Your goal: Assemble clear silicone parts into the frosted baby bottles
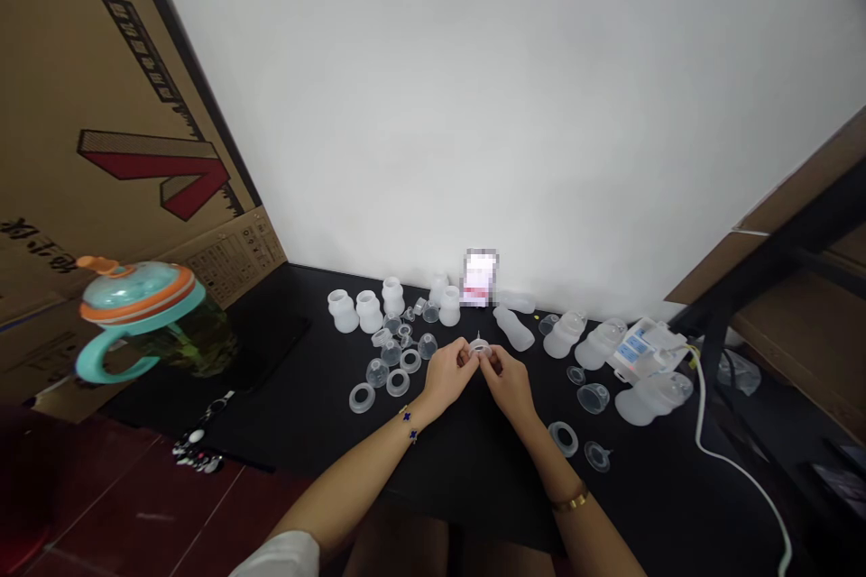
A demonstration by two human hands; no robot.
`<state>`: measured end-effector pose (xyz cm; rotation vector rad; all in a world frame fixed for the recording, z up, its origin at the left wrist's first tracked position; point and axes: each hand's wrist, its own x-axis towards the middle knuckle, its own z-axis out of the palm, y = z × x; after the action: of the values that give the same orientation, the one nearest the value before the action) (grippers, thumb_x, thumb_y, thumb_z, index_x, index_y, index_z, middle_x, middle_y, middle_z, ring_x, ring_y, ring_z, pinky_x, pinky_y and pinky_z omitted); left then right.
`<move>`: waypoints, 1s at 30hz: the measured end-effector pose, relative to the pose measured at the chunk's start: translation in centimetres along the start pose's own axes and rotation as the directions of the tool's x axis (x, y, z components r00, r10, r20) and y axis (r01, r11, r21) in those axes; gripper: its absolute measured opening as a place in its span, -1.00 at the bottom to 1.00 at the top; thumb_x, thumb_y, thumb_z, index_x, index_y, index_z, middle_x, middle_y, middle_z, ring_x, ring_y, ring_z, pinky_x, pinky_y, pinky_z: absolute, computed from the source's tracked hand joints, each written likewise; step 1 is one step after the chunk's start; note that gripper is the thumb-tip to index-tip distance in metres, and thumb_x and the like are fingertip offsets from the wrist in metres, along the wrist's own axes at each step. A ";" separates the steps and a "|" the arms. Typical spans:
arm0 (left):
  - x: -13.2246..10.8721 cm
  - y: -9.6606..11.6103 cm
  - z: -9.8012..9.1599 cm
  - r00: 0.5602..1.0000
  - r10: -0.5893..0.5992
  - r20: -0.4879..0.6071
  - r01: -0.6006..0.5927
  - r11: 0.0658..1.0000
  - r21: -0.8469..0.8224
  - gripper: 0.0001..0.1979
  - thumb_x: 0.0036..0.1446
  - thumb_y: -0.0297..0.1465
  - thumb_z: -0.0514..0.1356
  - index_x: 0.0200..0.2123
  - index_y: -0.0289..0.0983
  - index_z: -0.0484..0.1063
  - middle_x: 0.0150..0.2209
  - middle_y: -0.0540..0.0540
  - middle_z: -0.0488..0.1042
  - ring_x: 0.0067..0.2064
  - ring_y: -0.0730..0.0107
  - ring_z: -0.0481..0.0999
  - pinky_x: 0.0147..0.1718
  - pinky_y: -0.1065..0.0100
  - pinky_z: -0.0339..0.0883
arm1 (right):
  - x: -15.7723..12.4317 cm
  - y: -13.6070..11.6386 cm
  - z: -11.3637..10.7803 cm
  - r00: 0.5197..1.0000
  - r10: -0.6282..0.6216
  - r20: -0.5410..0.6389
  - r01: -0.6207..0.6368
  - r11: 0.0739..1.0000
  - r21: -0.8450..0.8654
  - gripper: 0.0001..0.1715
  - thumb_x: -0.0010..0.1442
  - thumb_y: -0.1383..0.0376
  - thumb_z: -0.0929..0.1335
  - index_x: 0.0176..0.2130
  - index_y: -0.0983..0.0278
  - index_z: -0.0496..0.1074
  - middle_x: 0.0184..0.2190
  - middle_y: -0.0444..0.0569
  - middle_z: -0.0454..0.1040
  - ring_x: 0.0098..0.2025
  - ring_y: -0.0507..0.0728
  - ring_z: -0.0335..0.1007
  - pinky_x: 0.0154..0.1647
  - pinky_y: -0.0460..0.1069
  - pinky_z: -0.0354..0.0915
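Over the middle of the black table, my left hand (447,376) and my right hand (506,379) meet with closed fingers. Between their fingertips is a small whitish bottle collar ring (480,348), with a clear nipple tip poking up through it. To the left of my left hand lie loose collar rings (398,382) and clear dome-shaped caps (377,371). A further collar ring (563,439) and a clear flat nipple (598,456) rest to the right of my right forearm. Behind my hands a white bottle body (514,329) lies on its side.
White bottle bodies (369,313) stand at the back left. Capped bottles (653,398) lie at the right around a white box with a cable (648,348). A lit phone (480,278) leans on the wall. A teal-handled jug (169,325) and cardboard box (135,108) occupy the left.
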<state>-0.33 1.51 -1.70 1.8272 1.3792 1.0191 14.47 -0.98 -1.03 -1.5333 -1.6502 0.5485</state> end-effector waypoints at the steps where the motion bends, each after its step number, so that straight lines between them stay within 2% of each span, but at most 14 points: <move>1: 0.0 0.0 0.0 1.000 0.001 -0.001 -0.001 1.000 -0.001 -0.75 0.23 -0.25 0.14 -0.46 -0.23 0.31 -0.52 0.07 0.37 -0.47 0.45 0.32 -0.44 0.40 0.05 | 0.0 0.0 0.0 1.000 0.000 0.001 0.000 1.000 0.002 -0.58 0.32 -0.02 0.24 -0.33 0.20 0.45 -0.51 -0.10 0.48 -0.47 0.11 0.36 -0.42 -0.04 0.16; 11: 0.0 0.1 -0.1 1.000 0.009 0.005 -0.009 1.000 0.003 -0.74 0.22 -0.24 0.14 -0.48 -0.23 0.29 -0.54 0.08 0.34 -0.48 0.45 0.29 -0.45 0.39 0.03 | 0.1 0.3 0.1 1.000 -0.016 -0.012 0.016 1.000 -0.011 -0.64 0.31 0.04 0.27 -0.34 0.21 0.46 -0.53 -0.12 0.48 -0.49 0.08 0.37 -0.43 -0.06 0.15; 23: -0.1 0.2 -0.2 1.000 0.019 -0.001 -0.019 1.000 0.002 -0.73 0.23 -0.24 0.14 -0.48 -0.23 0.26 -0.54 0.08 0.33 -0.48 0.46 0.28 -0.45 0.39 0.01 | 0.1 0.0 -0.1 1.000 0.008 -0.005 -0.008 1.000 -0.013 -0.61 0.31 0.02 0.26 -0.33 0.21 0.48 -0.52 -0.12 0.48 -0.48 0.09 0.38 -0.42 -0.06 0.15; 30: -0.1 0.1 -0.1 1.000 0.025 0.001 -0.025 1.000 0.003 -0.71 0.24 -0.24 0.13 -0.49 -0.23 0.25 -0.55 0.09 0.31 -0.49 0.46 0.28 -0.45 0.40 0.01 | 0.1 0.0 0.0 1.000 0.011 -0.006 -0.011 1.000 -0.020 -0.59 0.33 0.01 0.25 -0.37 0.20 0.46 -0.55 -0.14 0.45 -0.51 0.08 0.32 -0.44 -0.05 0.10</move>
<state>-0.43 1.42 -1.57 1.8510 1.3607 1.0290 14.52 -0.93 -1.02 -1.5584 -1.6486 0.5345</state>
